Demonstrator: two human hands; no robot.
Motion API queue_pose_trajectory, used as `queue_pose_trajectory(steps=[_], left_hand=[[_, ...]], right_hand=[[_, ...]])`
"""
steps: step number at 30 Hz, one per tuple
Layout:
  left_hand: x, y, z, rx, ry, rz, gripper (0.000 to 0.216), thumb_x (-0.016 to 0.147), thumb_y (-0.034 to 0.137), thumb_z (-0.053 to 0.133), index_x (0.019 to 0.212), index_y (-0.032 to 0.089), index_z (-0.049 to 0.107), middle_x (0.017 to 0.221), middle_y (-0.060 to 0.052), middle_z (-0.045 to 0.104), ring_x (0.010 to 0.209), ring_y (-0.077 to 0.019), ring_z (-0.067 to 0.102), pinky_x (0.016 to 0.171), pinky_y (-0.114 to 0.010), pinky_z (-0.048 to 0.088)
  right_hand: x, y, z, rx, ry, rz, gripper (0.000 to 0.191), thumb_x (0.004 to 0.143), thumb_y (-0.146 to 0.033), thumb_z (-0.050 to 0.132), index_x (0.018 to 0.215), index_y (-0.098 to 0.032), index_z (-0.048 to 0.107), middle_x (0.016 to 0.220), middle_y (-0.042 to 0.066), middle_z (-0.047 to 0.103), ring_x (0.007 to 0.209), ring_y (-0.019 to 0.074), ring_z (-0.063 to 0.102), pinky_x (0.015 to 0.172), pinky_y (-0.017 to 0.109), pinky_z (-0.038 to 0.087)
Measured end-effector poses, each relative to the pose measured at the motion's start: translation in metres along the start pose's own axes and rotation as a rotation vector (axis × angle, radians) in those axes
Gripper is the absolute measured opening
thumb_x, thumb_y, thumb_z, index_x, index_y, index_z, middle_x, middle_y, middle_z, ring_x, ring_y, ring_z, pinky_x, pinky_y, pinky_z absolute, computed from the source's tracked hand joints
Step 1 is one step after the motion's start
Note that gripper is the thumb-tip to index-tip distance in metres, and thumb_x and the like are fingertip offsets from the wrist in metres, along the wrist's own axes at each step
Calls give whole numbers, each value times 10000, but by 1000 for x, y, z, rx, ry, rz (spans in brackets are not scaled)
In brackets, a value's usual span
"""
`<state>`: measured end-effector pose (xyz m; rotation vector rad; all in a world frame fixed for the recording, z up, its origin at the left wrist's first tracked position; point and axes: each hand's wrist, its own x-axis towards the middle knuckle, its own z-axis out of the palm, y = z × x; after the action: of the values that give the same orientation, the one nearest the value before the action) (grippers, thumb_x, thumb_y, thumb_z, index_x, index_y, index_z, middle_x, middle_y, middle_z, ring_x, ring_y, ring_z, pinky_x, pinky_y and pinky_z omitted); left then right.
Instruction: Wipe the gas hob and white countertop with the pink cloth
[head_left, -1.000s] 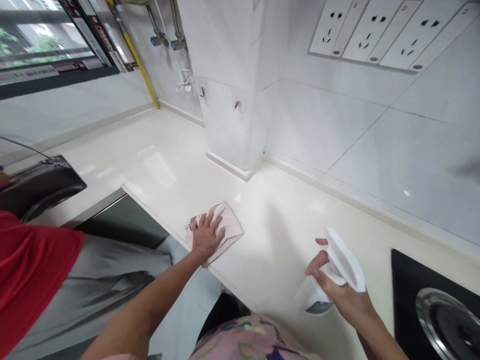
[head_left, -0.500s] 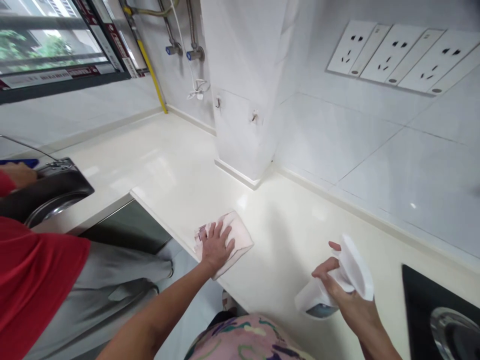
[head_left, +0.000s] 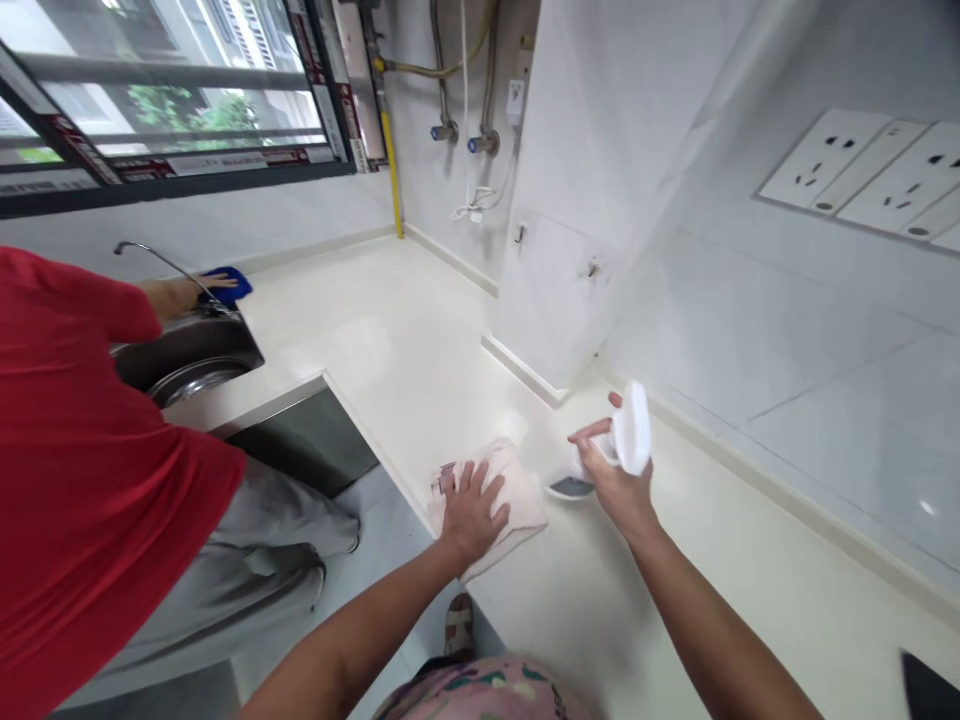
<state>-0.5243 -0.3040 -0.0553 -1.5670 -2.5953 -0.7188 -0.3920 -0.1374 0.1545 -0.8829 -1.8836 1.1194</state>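
"What did the left hand (head_left: 472,517) have?"

"It lay flat, fingers spread, pressing a pink cloth (head_left: 521,505) onto the desk (head_left: 420,340)."

"And the right hand (head_left: 619,482)?"

"Clenched on a white spray bottle (head_left: 632,430), raised just beside the cloth. Left of both hands, a co-worker in red (head_left: 75,450) held a blue cloth (head_left: 225,287) over a steel sink (head_left: 187,345)."

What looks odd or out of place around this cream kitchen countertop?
A thin white cable, bunched in a small loose tangle, dangles below the two metal wall valves instead of being tied back along the pipes. Two small bare hooks also stick out of the white tiled pillar with nothing on them.
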Motion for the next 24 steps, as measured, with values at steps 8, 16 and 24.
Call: queue_pose_trajectory(steps=[8, 16, 24], left_hand=[[-5, -6, 12, -45, 55, 5, 470, 920, 523, 633, 1354, 344, 664, 1548, -110, 543, 1452, -411, 418, 1157, -648, 241], [-6, -11, 17, 5, 102, 25, 468, 912, 534, 651, 1341, 347, 665, 1541, -72, 552, 1442, -382, 423, 1186, -623, 199], [0, -12, 10, 60, 94, 55, 438, 914, 383, 649, 1347, 321, 665, 1540, -90, 555, 1425, -413, 442, 1164, -648, 242]], right_hand=[[91, 12, 147, 289, -8, -84, 744, 798, -475, 673, 1405, -142, 404, 935, 41, 650, 878, 204, 633, 924, 380, 533], [106, 46, 233, 345, -86, -76, 771, 780, -456, 688, 1430, -164, 393, 1032, 58, 696, 890, 208, 668, 883, 376, 557], [104, 72, 221, 10, -175, -84, 1052, 732, -393, 802, 1595, -202, 231, 1299, 128, 633, 1202, 308, 616, 1070, 516, 463]])
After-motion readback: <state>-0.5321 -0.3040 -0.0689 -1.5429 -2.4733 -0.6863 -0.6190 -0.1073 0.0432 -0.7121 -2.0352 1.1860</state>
